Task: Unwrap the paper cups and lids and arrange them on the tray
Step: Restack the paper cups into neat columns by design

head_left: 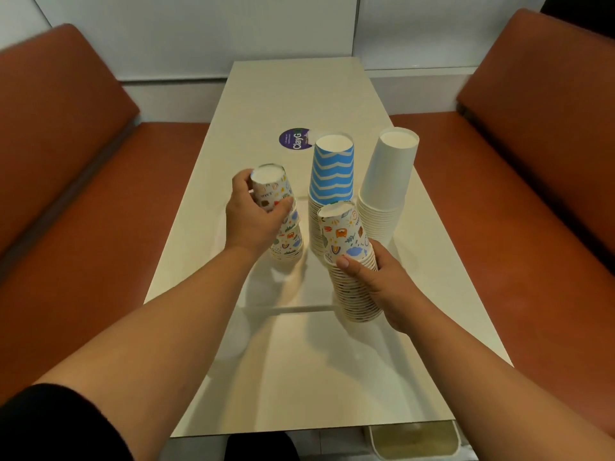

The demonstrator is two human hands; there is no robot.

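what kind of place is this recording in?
Probably a café or diner booth: orange-brown padded bench seats flank a long pale table against a white wall, and a round branded sticker sits on the tabletop behind stacks of paper cups.

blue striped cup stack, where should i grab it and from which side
Grip the blue striped cup stack around its top cup's sidewall, coming from above. It stands upside down, narrow base up, with the white stack and the patterned stack in the right hand crowding its sides.
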